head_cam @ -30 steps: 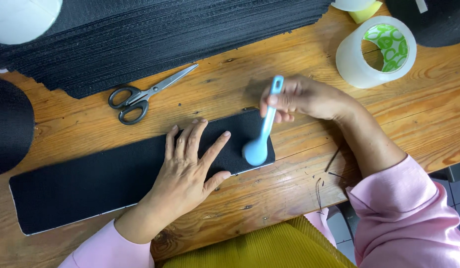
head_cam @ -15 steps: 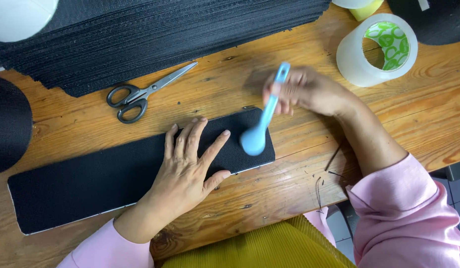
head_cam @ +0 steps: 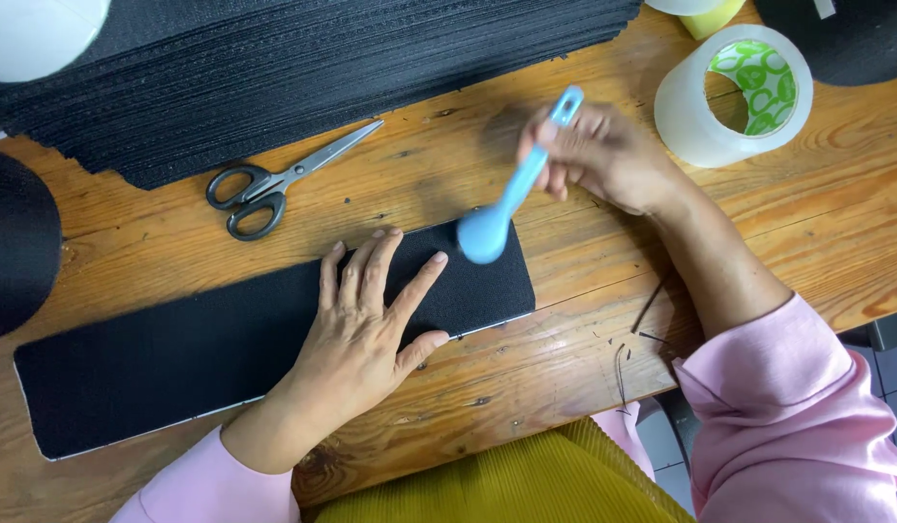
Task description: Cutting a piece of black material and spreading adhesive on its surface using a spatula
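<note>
A long black strip of mesh fabric (head_cam: 167, 358) lies flat on the wooden table (head_cam: 584, 358). My left hand (head_cam: 366, 324) presses on it with fingers spread, near its right end. My right hand (head_cam: 603, 155) grips the handle of a light blue plastic spoon (head_cam: 506, 203), blurred by motion. The spoon's bowl touches or hovers over the strip's upper right corner.
Grey-handled scissors (head_cam: 274, 184) lie just above the strip. A thick stack of black mesh sheets (head_cam: 303, 68) fills the back. A roll of clear tape (head_cam: 734, 92) stands at the right, with a yellow cup (head_cam: 710, 17) behind it. Black round shapes sit at the far left (head_cam: 13, 242) and top right (head_cam: 845, 34).
The spoon's bowl has slid up and slightly left along the strip's right end, and my right hand has lifted a little. My left hand stays put.
</note>
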